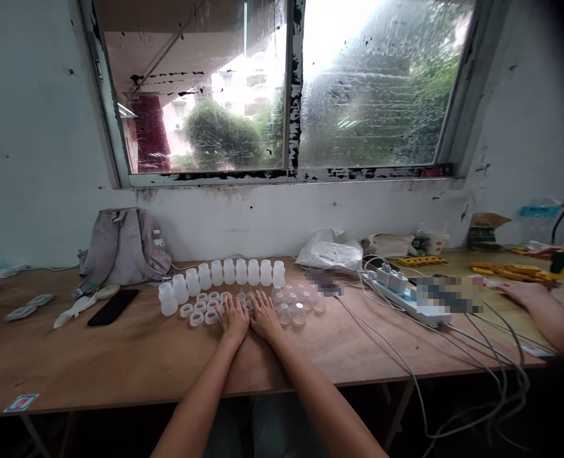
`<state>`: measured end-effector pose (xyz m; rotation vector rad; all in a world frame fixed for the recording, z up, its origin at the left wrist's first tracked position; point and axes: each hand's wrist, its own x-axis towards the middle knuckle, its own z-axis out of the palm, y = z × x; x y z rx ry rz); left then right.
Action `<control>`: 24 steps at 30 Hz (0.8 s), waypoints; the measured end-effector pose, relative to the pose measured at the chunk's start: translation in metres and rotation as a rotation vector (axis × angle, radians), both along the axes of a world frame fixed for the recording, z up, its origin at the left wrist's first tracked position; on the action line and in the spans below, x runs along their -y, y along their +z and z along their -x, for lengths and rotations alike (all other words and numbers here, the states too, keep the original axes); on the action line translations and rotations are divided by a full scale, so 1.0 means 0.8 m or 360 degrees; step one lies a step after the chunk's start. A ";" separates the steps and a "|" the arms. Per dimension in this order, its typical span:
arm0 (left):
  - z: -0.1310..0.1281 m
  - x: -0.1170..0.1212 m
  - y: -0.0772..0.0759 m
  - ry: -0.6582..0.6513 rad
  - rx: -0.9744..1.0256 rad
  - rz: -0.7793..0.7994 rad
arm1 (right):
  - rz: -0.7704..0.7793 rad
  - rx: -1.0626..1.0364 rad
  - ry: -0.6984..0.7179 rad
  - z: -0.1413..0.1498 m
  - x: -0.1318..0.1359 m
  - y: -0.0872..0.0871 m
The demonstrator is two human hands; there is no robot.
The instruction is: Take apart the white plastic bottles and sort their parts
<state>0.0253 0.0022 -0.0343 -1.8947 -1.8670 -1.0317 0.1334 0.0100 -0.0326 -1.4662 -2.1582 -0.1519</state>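
My left hand and my right hand lie side by side, palms down, on the wooden table, fingers stretched out. Their fingertips touch a cluster of small clear plastic parts. A curved row of several white plastic bottles stands just beyond the hands. White rings lie to the left of my left hand. Clear round caps lie to the right of my right hand. Neither hand holds anything.
A grey backpack leans on the wall at left, a black phone in front of it. A white plastic bag, a power strip with trailing cables and yellow parts lie right. Another person's hand rests there.
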 end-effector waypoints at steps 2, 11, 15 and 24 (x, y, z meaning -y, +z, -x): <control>-0.001 0.001 0.000 0.0022 -0.0015 0.0019 | -0.0037 0.0006 -0.0025 0.000 0.001 0.000; -0.005 0.008 0.003 0.0118 -0.0055 0.0060 | -0.0056 0.0035 -0.0047 0.003 -0.002 -0.003; -0.004 0.008 0.005 0.0134 -0.0074 0.0065 | -0.0232 -0.0023 -0.0044 0.003 0.005 0.005; -0.003 0.006 0.003 0.0164 0.0042 0.0087 | -0.0428 -0.0037 0.0126 -0.002 0.018 0.015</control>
